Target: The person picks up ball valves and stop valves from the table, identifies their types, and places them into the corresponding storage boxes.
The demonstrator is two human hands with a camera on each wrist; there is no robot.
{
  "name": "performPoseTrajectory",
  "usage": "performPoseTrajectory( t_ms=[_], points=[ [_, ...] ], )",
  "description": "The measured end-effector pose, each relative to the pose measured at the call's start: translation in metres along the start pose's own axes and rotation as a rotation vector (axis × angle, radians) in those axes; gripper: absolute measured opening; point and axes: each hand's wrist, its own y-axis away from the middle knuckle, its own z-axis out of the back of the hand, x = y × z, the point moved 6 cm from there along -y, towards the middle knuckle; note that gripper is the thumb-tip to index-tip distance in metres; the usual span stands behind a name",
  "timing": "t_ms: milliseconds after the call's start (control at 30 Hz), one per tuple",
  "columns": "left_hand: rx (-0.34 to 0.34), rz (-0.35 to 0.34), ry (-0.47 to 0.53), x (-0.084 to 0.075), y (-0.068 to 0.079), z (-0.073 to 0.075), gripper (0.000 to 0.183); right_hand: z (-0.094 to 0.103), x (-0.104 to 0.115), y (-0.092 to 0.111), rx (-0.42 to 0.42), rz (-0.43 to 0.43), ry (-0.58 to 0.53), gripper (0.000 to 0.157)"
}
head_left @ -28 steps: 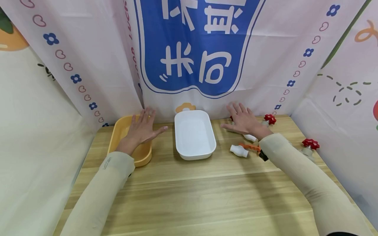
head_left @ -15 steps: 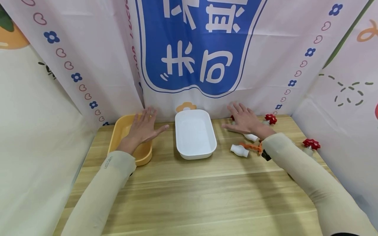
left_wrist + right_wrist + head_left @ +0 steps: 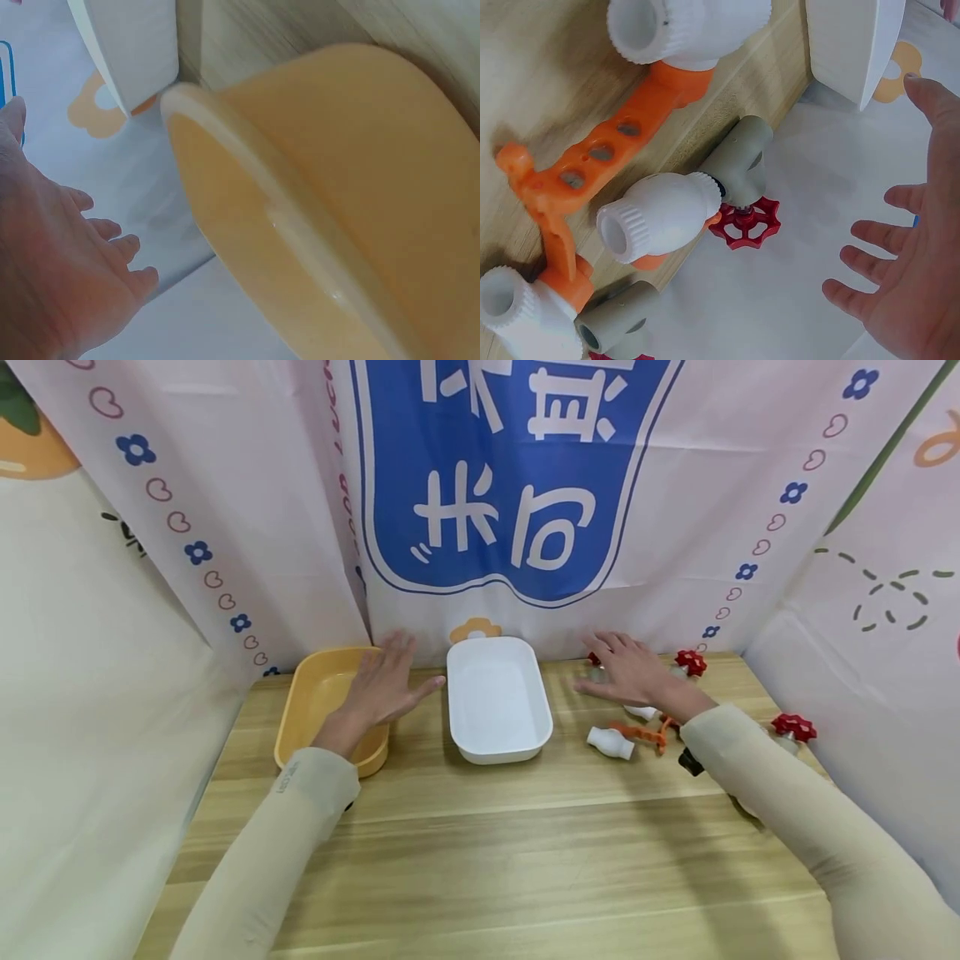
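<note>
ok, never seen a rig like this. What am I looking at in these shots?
There is no machine here: you see a person's bare left hand and right hand. The wide picture comes from a camera worn on the head, looking forward and down. Each close-up comes from a camera worn on that wrist.

On the wooden table stand a yellow tub on the person's left and a white tub in the middle. On the right lie white valves with orange handles, and grey valves with red knobs. Printed cloth hangs behind.

Neither hand holds anything. The left is nearest the yellow tub, the right nearest the valves, both with fingers extended.
</note>
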Motion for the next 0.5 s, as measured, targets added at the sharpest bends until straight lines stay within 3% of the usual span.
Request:
performPoseTrajectory(
  t_ms=[500],
  points=[
    [0.04, 0.024, 0.178, -0.025, -0.003, -0.013, 0.106, 0.0, -0.003, 0.017, 0.022, 0.064, 0.041, 0.093]
  ],
)
